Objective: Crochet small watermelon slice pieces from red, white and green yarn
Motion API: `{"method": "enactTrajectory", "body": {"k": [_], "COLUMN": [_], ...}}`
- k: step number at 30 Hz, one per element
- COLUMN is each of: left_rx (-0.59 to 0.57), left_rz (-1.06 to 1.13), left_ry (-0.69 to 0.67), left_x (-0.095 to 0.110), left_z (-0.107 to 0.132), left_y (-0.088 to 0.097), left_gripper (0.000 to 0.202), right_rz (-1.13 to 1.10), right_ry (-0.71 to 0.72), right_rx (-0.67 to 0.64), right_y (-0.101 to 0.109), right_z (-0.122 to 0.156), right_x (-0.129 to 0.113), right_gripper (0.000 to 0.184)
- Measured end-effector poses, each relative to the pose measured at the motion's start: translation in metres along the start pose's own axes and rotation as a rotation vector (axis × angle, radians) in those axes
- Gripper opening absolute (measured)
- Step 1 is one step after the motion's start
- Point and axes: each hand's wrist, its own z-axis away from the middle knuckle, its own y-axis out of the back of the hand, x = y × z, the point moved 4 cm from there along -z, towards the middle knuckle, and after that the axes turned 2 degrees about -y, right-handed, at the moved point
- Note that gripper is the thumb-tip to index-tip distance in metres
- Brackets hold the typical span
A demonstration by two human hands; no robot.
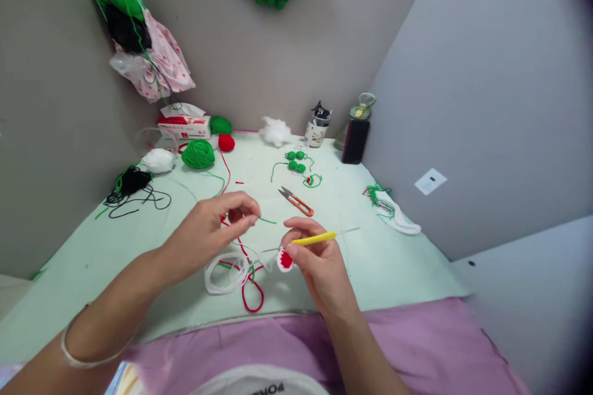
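Observation:
My left hand [222, 220] is raised over the table with thumb and forefinger pinched together. A short end of green yarn [269, 221] sticks out from that pinch. In my right hand [320, 265] lies a yellow-handled crochet hook [319, 238], its thin metal ends pointing left and right. The same hand grips a small red crocheted piece [286, 260] with a white edge between its fingertips. Below the hands, a loose coil of white yarn [225, 274] and a loop of red yarn [253, 302] lie on the table, with bits of green among them.
Orange-handled thread snips [299, 202] lie beyond my hands, near small green crocheted balls [296, 166]. Yarn balls in green [198, 153], red [227, 142] and white [158, 160] sit at back left. A phone [356, 142] leans on a bottle at back right, beside a pen cup [317, 129].

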Motion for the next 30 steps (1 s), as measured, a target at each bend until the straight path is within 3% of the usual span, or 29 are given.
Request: {"method": "enactTrajectory", "body": {"k": [2,4,6,9,11,16,22,25,27,30], "left_rx": [-0.062,-0.089,-0.1,-0.112,-0.08,0.226,0.257,0.26,0.246,0.239], "left_rz": [-0.038,-0.112,-0.183,-0.186,-0.104,0.291,0.67,0.832,0.84,0.548], "left_ry": [-0.053,-0.122,-0.173,-0.178,-0.118,0.093,0.219,0.171,0.105,-0.037], "left_x": [0.004,0.006,0.008,0.007,0.005,-0.002,-0.005,0.002,0.006,0.009], "left_z": [0.002,0.005,0.006,0.007,0.008,0.021,0.03,0.025,0.023,0.023], "left_y": [-0.016,-0.027,-0.034,-0.038,-0.037,-0.03,-0.042,-0.048,-0.049,-0.048], "left_gripper": [0.013,0.015,0.017,0.016,0.011,0.023,0.025,0.019,0.034,0.048], "right_rz": [0.092,0.212,0.311,0.34,0.306,0.263,0.225,0.205,0.186,0.133], "right_ry": [0.03,0.056,0.096,0.145,0.149,0.15,0.116,0.075,0.061,0.085], "right_rx": [0.019,0.054,0.1,0.123,0.121,0.127,0.041,-0.039,-0.066,-0.074], "right_y": [-0.001,0.0,0.002,0.004,0.006,0.009,0.011,0.009,0.01,0.013], "right_z": [0.001,0.003,0.005,0.007,0.008,0.009,0.012,0.016,0.018,0.018], "right_x": [-0.003,-0.006,-0.009,-0.01,-0.01,-0.009,-0.009,-0.007,-0.005,-0.005], "right_gripper": [0.033,0.023,0.01,0.007,0.006,0.006,0.008,0.008,0.008,0.007]}}
